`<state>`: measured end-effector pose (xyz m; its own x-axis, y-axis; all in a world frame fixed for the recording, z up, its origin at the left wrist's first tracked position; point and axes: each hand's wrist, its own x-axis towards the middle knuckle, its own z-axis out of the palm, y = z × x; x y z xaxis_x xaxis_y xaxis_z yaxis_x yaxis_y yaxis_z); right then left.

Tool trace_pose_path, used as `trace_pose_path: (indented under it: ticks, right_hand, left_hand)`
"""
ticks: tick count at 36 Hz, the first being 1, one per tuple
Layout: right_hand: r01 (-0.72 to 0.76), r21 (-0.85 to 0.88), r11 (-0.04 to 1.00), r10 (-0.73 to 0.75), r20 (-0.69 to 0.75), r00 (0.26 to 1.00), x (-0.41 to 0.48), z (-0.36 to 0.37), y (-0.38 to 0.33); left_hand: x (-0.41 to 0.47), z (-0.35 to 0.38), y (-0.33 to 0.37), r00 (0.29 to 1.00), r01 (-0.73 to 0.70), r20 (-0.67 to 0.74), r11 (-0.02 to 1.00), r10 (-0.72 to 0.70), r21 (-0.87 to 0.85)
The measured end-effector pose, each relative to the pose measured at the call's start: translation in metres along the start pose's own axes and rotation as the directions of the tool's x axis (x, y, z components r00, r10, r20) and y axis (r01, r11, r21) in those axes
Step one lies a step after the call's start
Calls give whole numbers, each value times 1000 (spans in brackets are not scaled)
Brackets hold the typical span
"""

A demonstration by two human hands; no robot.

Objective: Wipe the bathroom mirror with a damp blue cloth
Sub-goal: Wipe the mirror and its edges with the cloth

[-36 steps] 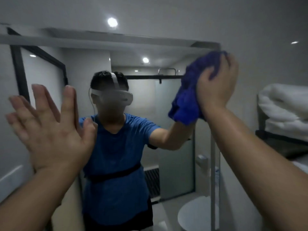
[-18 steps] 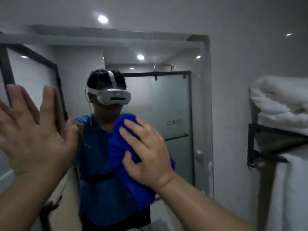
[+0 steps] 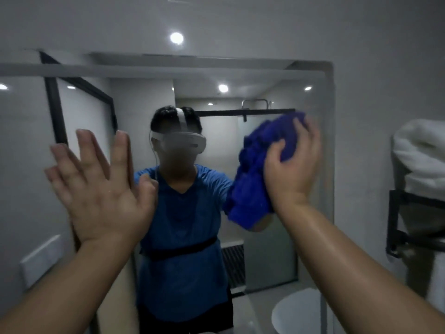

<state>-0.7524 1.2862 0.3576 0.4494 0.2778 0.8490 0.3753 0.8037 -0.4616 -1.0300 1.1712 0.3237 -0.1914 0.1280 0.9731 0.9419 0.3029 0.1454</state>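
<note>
- Now, blue cloth [image 3: 260, 169] wadded thick against the mirror [image 3: 277, 256], toward its right edge.
- Curled over it, right hand [image 3: 291, 169] grips and presses it to the glass.
- Flat on the glass, left hand [image 3: 101, 189], fingers straight, holding nothing; I read that as a brace.
- White towels [image 3: 419, 153] racked further right, well apart.

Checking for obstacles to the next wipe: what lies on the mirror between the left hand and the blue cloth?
In the head view, only bare mirror glass, showing the person's reflection, separates the left hand from the blue cloth.
</note>
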Motion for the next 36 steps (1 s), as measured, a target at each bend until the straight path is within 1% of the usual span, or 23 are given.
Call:
trace_pose_path:
  ticks: [1, 2, 4, 6, 7, 8, 10, 11, 12, 13, 15, 17, 21, 22, 23, 24, 26, 28, 29, 31, 33, 34, 36]
  right_hand:
    - [-16, -1, 1000, 16, -13, 1000, 16, 13, -23]
    - [-1, -11, 1000, 1, -2, 1000, 28, 24, -44]
    - [87, -44, 995, -83, 79, 993, 38, 46, -79]
    - [214, -70, 974, -196, 200, 960, 29, 60, -102]
    - [282, -60, 958, -258, 259, 931, 19, 64, -110]
    - [350, -27, 936, -325, 306, 895, 6, 66, -114]
    - [474, 98, 875, -476, 357, 804, -23, 67, -114]
    - [512, 164, 843, -533, 376, 758, -38, 66, -111]
    - [526, 213, 823, -565, 391, 726, -52, 64, -108]
    - [522, 243, 817, -575, 401, 713, -65, 62, -104]
    - [489, 268, 830, -557, 415, 719, -85, 60, -98]
    - [489, 261, 832, -553, 442, 706, -108, 56, -89]
    - [559, 292, 776, -623, 494, 606, -157, 37, -56]
    - [570, 295, 767, -632, 507, 586, -163, 32, -46]
    - [572, 291, 767, -629, 513, 584, -165, 26, -35]
    - [564, 277, 778, -616, 510, 600, -164, 20, -24]
    - [525, 221, 822, -559, 487, 671, -159, 3, 2]
    - [472, 138, 870, -482, 436, 760, -147, -16, 27]
    - [438, 92, 894, -436, 403, 805, -137, -23, 36]
    - [309, 8, 951, -296, 315, 902, -113, -29, 41]
    - [120, -32, 992, -112, 191, 975, -82, -24, 31]
    - [26, -31, 999, -22, 121, 992, -65, -19, 23]
    - [-105, 0, 994, 105, 1, 994, -25, -9, 4]
  left_hand:
    - [0, 0, 1, 1000, -11, 2, 1000, 11, 5]
    - [1, -2, 3, 1000, -14, 10, 1000, 14, 11]
    - [2, -6, 6, 999, 2, 49, 1000, -3, 26]
    - [2, -14, 8, 996, 33, 77, 999, -35, 20]
    - [-1, -20, 9, 996, 36, 83, 999, -35, -11]
    - [-6, -26, 9, 996, 3, 90, 998, 2, -57]
    - [-25, -37, 13, 983, -130, 114, 983, 145, -132]
    - [-34, -42, 15, 971, -171, 147, 976, 191, -137]
    - [-40, -47, 16, 964, -168, 185, 977, 191, -131]
    - [-44, -52, 15, 967, -119, 208, 983, 146, -137]
    - [-44, -64, 10, 979, -12, 194, 974, 57, -225]
    - [-47, -71, 2, 978, -9, 196, 951, 73, -308]
    - [-60, -82, -6, 944, 18, 319, 950, 86, -311]
    - [-63, -85, -8, 936, 13, 336, 947, 102, -322]
    - [-65, -89, -9, 932, -10, 338, 945, 127, -328]
    - [-66, -91, -11, 930, -45, 331, 944, 159, -326]
    - [-68, -95, -15, 927, -108, 316, 950, 202, -291]
    - [-65, -96, -17, 915, -105, 370, 982, 158, -159]
    - [-62, -97, -17, 891, -83, 442, 994, 106, -71]
    - [-58, -91, -19, 842, -24, 540, 999, -1, 40]
    - [-58, -84, -18, 820, 27, 570, 997, -60, 66]
    - [-59, -80, -15, 813, 35, 578, 997, -71, 72]
    - [-62, -76, -8, 799, 29, 596, 995, -83, 100]
